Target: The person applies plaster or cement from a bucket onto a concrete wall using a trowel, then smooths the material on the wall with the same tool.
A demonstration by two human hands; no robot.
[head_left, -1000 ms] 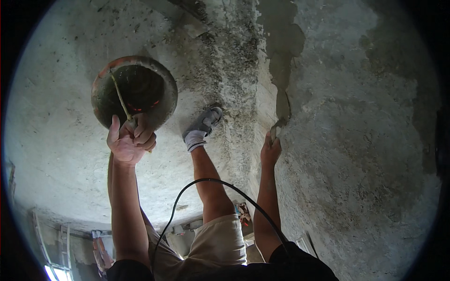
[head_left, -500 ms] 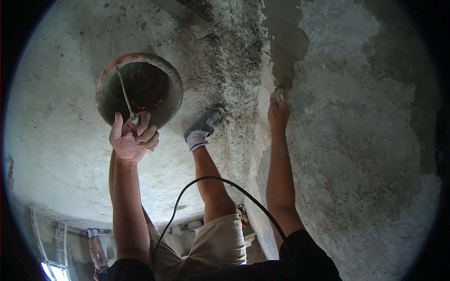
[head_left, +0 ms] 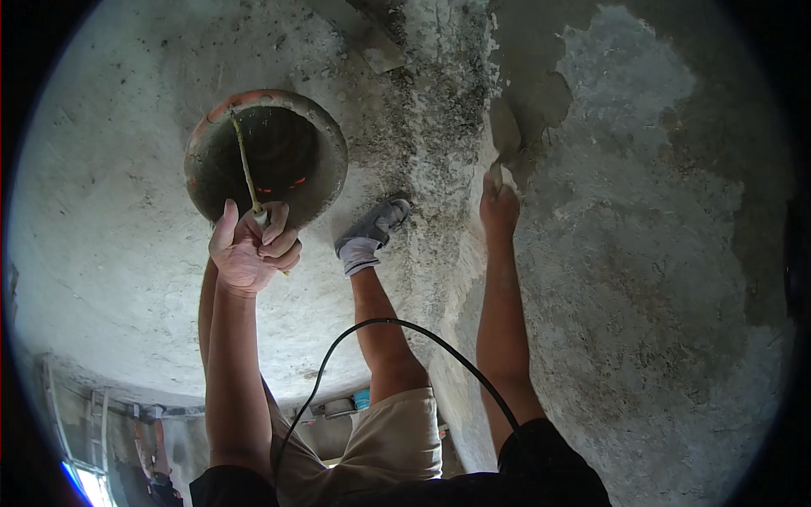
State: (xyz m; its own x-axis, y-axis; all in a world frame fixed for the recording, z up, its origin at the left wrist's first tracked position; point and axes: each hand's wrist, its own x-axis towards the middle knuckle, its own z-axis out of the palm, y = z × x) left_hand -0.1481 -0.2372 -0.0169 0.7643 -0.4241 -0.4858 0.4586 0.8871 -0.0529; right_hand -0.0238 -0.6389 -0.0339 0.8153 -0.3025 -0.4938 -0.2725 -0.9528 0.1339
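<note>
In my left hand (head_left: 256,258) is the pale grip of a bucket's handle, with the fingers curled round it and the thumb raised. The thin handle (head_left: 243,156), crusted with mortar, runs to the far rim of the round bucket (head_left: 337,160). Grey mortar coats the bucket, and orange shows at its rim; the inside is dark. My right hand (head_left: 499,207) grips a trowel (head_left: 505,131) by its handle. The trowel's grey blade is at the wall's lower edge, beside a darker, wet-looking mortar patch (head_left: 541,93).
A rough plastered wall (head_left: 608,296) rises on the right. Mortar spatter (head_left: 439,110) lines the floor along it. My foot in a grey shoe (head_left: 372,228) stands between my hands. A black cable (head_left: 389,320) arcs before my body. At lower left are a ladder (head_left: 97,431) and another person's legs (head_left: 152,444).
The trowel has turned, so its blade now shows broadly above my right hand. My left hand and the bucket sit slightly further right in view; both grips are kept.
</note>
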